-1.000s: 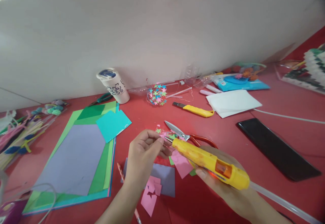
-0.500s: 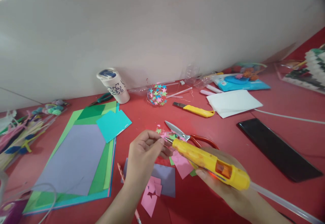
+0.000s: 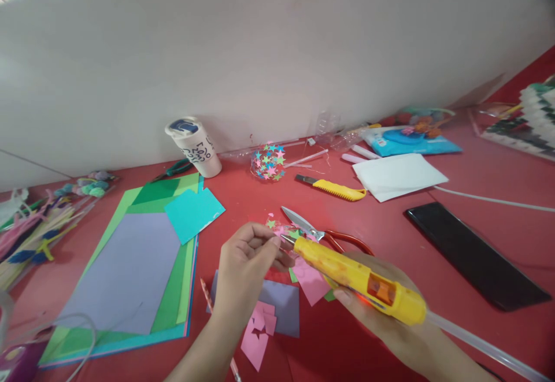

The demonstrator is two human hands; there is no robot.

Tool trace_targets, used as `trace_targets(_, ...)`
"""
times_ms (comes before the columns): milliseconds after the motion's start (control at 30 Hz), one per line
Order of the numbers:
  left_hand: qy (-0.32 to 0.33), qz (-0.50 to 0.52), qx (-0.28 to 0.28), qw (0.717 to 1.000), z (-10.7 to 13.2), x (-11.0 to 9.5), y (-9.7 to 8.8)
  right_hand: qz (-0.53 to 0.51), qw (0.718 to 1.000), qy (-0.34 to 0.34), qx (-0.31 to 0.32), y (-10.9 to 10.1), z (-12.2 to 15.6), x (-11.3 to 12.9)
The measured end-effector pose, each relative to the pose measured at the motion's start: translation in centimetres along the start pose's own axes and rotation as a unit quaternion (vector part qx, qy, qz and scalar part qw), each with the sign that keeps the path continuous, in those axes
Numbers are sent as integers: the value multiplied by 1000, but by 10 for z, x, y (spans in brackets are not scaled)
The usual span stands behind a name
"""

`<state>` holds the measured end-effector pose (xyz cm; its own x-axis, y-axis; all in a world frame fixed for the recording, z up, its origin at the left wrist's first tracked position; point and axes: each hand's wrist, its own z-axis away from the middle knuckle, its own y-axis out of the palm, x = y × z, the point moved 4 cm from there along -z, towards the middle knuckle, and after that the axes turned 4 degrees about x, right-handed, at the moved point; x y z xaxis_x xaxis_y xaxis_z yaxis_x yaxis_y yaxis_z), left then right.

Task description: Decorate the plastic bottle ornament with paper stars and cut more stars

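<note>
A yellow hot glue gun [image 3: 355, 275] lies in my right hand [image 3: 385, 318], whose fingers wrap round its handle; a clear glue stick [image 3: 481, 341] sticks out of its rear. The metal nozzle points left and meets the fingertips of my left hand [image 3: 247, 266]. Those fingers are pinched together, and what they hold is hidden behind them. Just beyond lie small paper stars [image 3: 296, 233] in pink and green. Red-handled scissors [image 3: 321, 234] rest partly open behind the glue gun. Pink paper scraps [image 3: 255, 336] with a star-shaped cutout lie below, on a purple piece [image 3: 286, 307].
Coloured paper sheets [image 3: 125, 272] are stacked at left, near a white cup [image 3: 195, 145]. A star-covered ball [image 3: 267, 162] and a yellow box cutter [image 3: 338, 189] lie behind the hands. At right are a black phone [image 3: 472, 255], white paper [image 3: 401, 177] and a blue packet [image 3: 416, 142].
</note>
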<state>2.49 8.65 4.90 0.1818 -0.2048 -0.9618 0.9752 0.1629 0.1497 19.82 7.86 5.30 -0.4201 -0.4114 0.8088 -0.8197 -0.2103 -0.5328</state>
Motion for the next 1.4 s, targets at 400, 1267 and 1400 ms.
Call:
trace_targets(400,-1,-6,-7,1000,0,-1,0,17,1000,8,3,0,0,1)
trace_targets(1267,112,-263,-57,956,6,-8,-3,-37,997,72,17,0,2,-2)
trace_targets(1400,193,-358,-48,912,11,-16,0,-62,991,116,-12,-1,6,-18)
